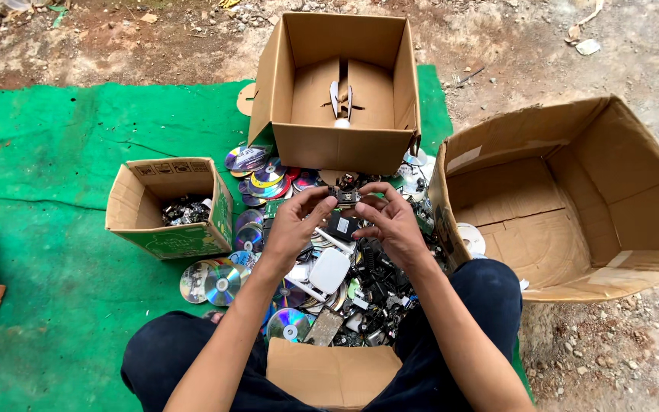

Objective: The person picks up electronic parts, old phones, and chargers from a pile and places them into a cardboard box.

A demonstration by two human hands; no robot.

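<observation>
Both hands up over the scrap pile, sharing one small dark electronic part [347, 197]. Left hand [293, 223]: grip closed, thumb and fingertips pinching the part's left end. Right hand [392, 221]: grip closed too, fingers curled onto the right end. Part sits between the two hands, held clear above the pile, just in front of the middle box's near wall. Too small to tell what kind of part it is.

Pile [345, 275] below: mixed e-waste, dark plastic bits, a white rounded-square casing [329, 270], many shiny discs [221, 282] spread to the left and up toward the middle box. All of it lies on a green mat [62, 152] over bare dirt and gravel.

Boxes:
- Middle cardboard box [341, 149], open top, holds a pair of pliers [341, 99] with a small white round item just beside them.
- Small cardboard box [163, 238] left of the pile, green print on the side, dark small parts inside.
- Large cardboard box [573, 252] on the right, tipped open toward the person, one disc [471, 238] at its near edge.
- Flat cardboard piece [331, 375] between the person's knees, touching the pile's near edge.

Person sits cross-legged, dark trousers.
</observation>
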